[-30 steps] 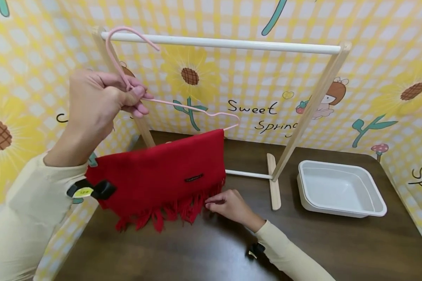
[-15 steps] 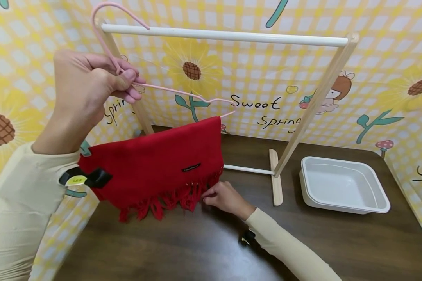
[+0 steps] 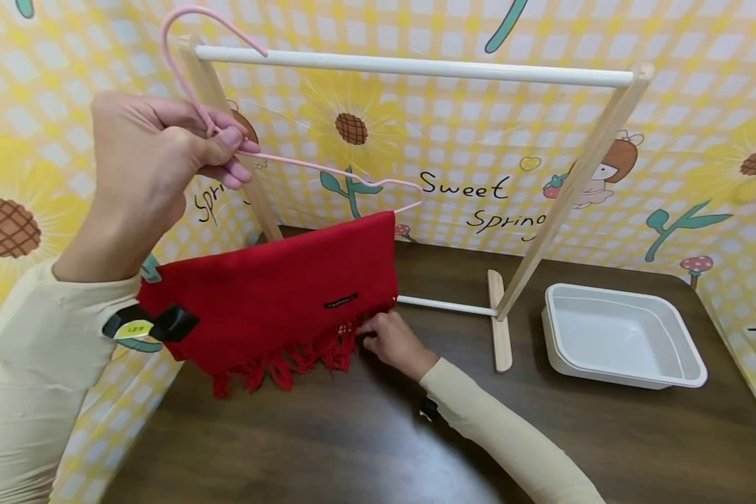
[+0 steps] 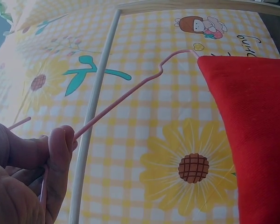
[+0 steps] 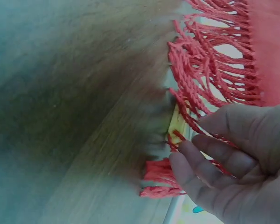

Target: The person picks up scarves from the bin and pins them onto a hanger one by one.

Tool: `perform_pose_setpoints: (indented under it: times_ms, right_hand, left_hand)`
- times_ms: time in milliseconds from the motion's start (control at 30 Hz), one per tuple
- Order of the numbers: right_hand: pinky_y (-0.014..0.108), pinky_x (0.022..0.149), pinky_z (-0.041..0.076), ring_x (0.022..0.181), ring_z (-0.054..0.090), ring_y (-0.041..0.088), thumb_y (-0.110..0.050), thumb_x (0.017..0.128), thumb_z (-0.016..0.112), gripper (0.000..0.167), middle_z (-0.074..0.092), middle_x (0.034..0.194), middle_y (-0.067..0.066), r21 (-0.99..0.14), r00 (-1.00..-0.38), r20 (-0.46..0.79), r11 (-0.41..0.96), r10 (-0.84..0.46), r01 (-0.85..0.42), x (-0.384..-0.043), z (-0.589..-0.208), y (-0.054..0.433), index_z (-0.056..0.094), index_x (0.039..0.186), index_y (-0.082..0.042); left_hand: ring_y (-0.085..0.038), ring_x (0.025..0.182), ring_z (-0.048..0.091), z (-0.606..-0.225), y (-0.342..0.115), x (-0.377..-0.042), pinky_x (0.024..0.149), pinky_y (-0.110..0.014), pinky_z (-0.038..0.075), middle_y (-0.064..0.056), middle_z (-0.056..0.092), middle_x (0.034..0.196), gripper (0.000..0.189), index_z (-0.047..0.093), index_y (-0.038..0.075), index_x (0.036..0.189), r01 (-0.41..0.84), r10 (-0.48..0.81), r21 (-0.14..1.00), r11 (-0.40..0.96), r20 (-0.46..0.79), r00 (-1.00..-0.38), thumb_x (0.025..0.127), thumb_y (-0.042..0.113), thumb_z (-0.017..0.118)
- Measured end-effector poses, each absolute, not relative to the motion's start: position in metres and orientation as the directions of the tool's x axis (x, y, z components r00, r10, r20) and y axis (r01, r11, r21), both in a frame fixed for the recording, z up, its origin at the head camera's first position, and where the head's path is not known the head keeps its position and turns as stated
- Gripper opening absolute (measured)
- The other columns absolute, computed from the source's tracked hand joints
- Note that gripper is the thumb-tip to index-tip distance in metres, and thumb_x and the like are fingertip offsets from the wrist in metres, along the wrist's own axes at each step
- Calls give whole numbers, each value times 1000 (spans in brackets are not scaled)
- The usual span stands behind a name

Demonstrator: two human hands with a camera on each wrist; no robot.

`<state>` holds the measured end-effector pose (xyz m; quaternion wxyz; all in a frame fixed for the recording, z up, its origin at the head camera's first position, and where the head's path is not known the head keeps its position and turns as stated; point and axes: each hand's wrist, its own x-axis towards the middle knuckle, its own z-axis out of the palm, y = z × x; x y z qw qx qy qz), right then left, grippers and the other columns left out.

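Note:
High on the left in the head view, my left hand (image 3: 157, 154) pinches a pink hanger (image 3: 309, 166) just below its hook, which overlaps the left end of the rail. Folded over the hanger, a red scarf (image 3: 290, 273) with a small black label hangs above the table. Its fringe (image 5: 196, 70) dangles at the lower edge. My right hand (image 3: 397, 343) is at the fringe's right end. In the right wrist view, the fingers (image 5: 191, 172) are loosely bent and spread from the thumb, with red strands running behind and between them.
A drying rack with a white top rail (image 3: 416, 66) and wooden posts stands behind the scarf. To its right, a white basin (image 3: 624, 343) sits on the dark wooden table (image 3: 290, 448). Yellow checked cloth (image 3: 466, 140) lines the walls.
My left hand has lifted the hanger and scarf up and slightly left, mostly in the first half second. My right hand has moved up and left along the fringe, and its fingers have loosened.

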<state>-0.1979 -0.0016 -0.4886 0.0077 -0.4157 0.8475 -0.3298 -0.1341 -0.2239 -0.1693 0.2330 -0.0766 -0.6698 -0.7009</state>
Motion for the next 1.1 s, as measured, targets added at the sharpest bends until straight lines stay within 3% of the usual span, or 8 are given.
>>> perform_pose_setpoints:
  times_ms: [100,167,267,400,533,900,1100]
  right_hand:
    - [21,65,55,80,68,12,14,78,69,26,78,90,4,-524,-635,284,438,-719,-730,-203,-491,-6,81,90,-5]
    - [18,58,45,71,57,9,17,76,67,25,74,81,3,-500,-619,297,434,-727,-750,-206,-493,-9,78,82,-5]
    - [20,57,39,69,50,10,16,74,70,23,70,78,4,-481,-605,311,428,-733,-765,-208,-496,-13,74,79,-6]
    - [26,72,59,86,70,19,9,81,76,19,75,95,8,-481,-592,288,421,-753,-769,-210,-498,-18,77,92,-5]
    - [32,84,62,98,72,25,0,87,77,15,75,103,9,-465,-579,244,430,-778,-774,-210,-501,-23,77,100,-6]
    - [27,70,57,84,71,19,3,82,78,13,73,84,3,-334,-572,258,484,-778,-809,-205,-505,-22,77,82,-10]
    - [34,68,55,83,67,23,-19,83,83,13,69,79,5,-186,-584,210,555,-784,-811,-190,-503,-14,74,76,-14]
  left_hand:
    - [-25,49,71,-170,-223,-134,49,-32,61,-16,74,70,11,73,-15,71,433,-227,901,-1,422,-878,79,-11,80]
    - [-25,49,71,-172,-222,-134,49,-33,61,-17,74,70,12,72,-15,70,439,-223,898,-7,427,-876,79,-11,79]
    - [-25,49,71,-175,-220,-133,47,-33,61,-17,73,69,15,70,-18,68,453,-214,891,-12,440,-872,79,-13,78]
    - [-24,48,70,-179,-219,-132,46,-32,60,-16,73,69,17,69,-18,67,459,-201,888,15,453,-869,81,-13,77]
    - [-23,48,70,-182,-218,-131,48,-32,61,-15,74,70,17,70,-17,68,452,-199,891,45,451,-870,82,-11,77]
    - [-23,47,70,-184,-221,-134,47,-32,61,-15,74,70,15,71,-16,67,458,-214,888,37,454,-865,82,-17,72]
    - [-23,46,69,-184,-223,-135,47,-32,61,-14,74,69,16,71,-15,67,451,-224,891,44,449,-865,83,-17,71]
